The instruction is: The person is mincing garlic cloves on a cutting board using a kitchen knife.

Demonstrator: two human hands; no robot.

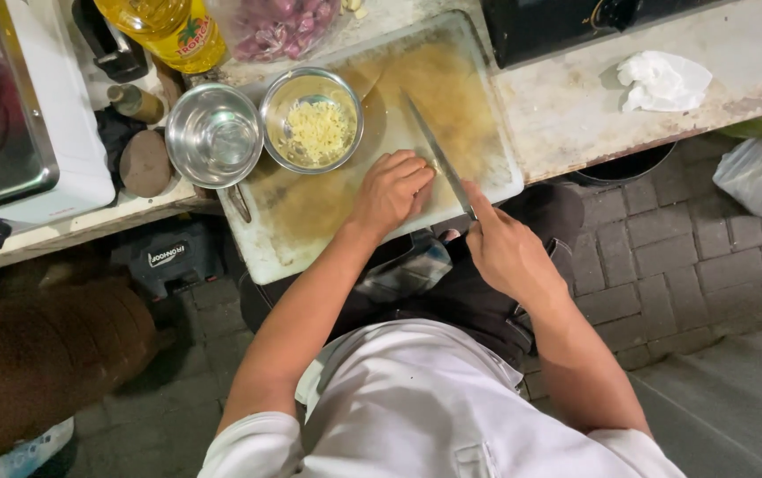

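Right grip (503, 250) clenched on knife (438, 156), left grip (392, 190) curled on cutting board (474, 133), steel bowls (312, 119) beside.

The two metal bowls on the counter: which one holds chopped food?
The right-hand metal bowl, resting on the cutting board and nearer the left hand, holds pale yellow chopped bits. The bowl to its left looks empty.

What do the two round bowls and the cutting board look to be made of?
Both bowls, the empty one and the one holding chopped pale bits, look like polished metal, probably stainless steel: bright mirror-like glints on the walls. The cutting board looks like white plastic, matte, stained yellow-brown; the material is uncertain.
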